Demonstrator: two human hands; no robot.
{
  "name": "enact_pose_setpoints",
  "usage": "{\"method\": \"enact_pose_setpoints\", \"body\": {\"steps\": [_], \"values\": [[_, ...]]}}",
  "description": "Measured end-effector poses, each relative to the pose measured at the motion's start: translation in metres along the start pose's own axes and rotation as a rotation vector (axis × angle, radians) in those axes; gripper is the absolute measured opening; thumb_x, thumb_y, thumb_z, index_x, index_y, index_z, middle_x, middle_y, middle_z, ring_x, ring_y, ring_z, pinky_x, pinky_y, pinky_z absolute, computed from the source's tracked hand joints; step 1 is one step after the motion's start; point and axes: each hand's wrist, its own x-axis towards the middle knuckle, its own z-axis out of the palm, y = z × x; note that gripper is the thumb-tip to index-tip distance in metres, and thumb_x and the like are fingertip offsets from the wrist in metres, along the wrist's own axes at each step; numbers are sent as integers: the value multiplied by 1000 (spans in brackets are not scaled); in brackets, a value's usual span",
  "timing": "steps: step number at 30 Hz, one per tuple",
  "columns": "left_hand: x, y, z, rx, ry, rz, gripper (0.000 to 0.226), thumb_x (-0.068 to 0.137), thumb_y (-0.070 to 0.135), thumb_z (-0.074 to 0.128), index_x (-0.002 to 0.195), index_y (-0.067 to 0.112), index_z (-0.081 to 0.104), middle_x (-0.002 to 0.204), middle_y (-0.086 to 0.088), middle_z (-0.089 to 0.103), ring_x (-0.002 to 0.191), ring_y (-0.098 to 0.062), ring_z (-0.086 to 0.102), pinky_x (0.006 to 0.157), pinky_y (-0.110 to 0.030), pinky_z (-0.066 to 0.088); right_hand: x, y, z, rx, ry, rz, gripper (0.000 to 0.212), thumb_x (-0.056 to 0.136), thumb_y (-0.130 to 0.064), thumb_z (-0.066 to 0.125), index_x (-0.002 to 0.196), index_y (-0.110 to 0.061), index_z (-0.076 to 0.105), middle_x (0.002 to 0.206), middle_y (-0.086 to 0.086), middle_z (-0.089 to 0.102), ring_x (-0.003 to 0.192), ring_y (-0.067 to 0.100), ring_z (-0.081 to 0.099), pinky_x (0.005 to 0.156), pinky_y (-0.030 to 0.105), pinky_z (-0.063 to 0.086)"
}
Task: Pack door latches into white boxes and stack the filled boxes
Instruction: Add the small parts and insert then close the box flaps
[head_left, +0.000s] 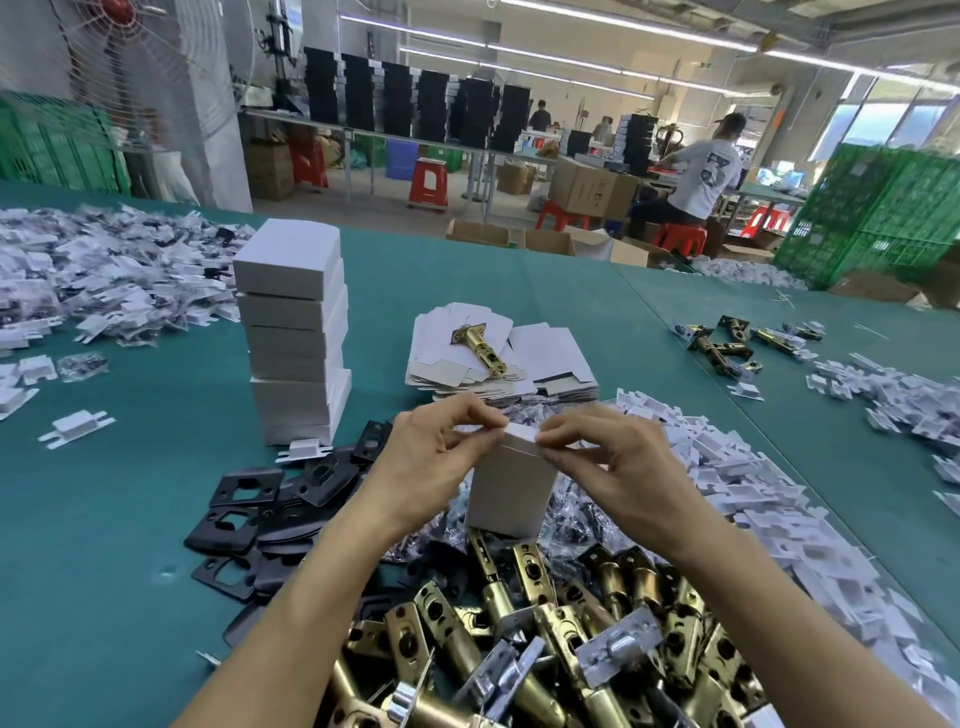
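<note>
Head: teal table (104, 519) w/ latches (545, 613); green crates (878, 208), fan (130, 67) behind.

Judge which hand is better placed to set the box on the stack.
Probably left: the left hand pinches the box on the side nearest the stack; the right hand sits farther.

My left hand (431, 460) and right hand (610, 460) are bare, with slim fingers (569, 451). My left forearm (311, 587) and right forearm (769, 587) are bare too, uncovered down to the frame's bottom edge.
</note>
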Motion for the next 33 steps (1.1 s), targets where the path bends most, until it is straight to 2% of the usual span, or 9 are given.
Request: {"method": "enact_pose_setpoints", "body": {"steps": [6,10,13,19,22,24,26,30,33], "values": [[-2,-3,-3,31,-61,23,13,81,26,82,84,32,71,103,18,74,94,-2,72,80,-23,59,-15,11,5,64,-72,54,31,86,-51,59,112,-36,67,129,-7,60,111,-1,59,89,21,56],[-1,-5,0,52,-22,86,26,77,15,86,72,34,69,96,6,76,89,-4,72,75,-17,56,-15,18,14,34,-59,25,22,87,-24,73,109,-26,69,122,-8,61,103,2,63,83,21,58],[-1,-5,4,124,10,145,22,79,14,83,76,31,69,89,5,76,86,-5,71,80,-20,57,-11,19,17,14,-27,7,17,88,-12,72,104,-18,71,111,-8,64,98,3,65,78,18,57],[2,-9,-1,54,9,-61,12,97,40,61,106,39,68,100,21,70,93,4,66,71,-10,51,-11,20,14,193,75,173,26,90,-13,70,100,-36,64,108,-9,67,95,12,70,62,25,59],[25,-22,-9,442,113,-162,20,104,33,47,118,30,61,116,9,66,105,-10,61,87,-31,53,-14,21,9,351,218,289,32,91,-11,69,106,-39,65,111,0,66,88,18,72,68,41,63],[41,-33,-12,777,43,-241,27,104,28,42,126,25,56,131,2,57,119,-21,53,97,-46,48,-16,23,4,422,289,353,33,91,-11,69,110,-38,66,113,5,64,84,17,72,71,38,63],[53,-47,-14,981,-72,-340,34,103,34,41,133,20,51,139,-5,52,127,-28,47,100,-49,46,-17,25,0,484,322,409,29,92,-11,68,111,-32,69,111,8,67,84,18,73,73,37,62],[57,-78,-17,1074,-211,-482,60,100,57,36,150,24,35,154,-7,40,141,-33,35,114,-54,31,-22,27,-4,562,330,470,27,92,-10,67,111,-28,71,106,9,68,85,20,74,69,32,62],[55,-83,-21,1018,-207,-448,55,103,52,34,152,27,37,155,-5,39,141,-32,35,117,-48,30,-20,27,-4,620,324,504,25,92,-10,67,110,-27,71,104,11,71,84,23,74,69,32,61]]}}
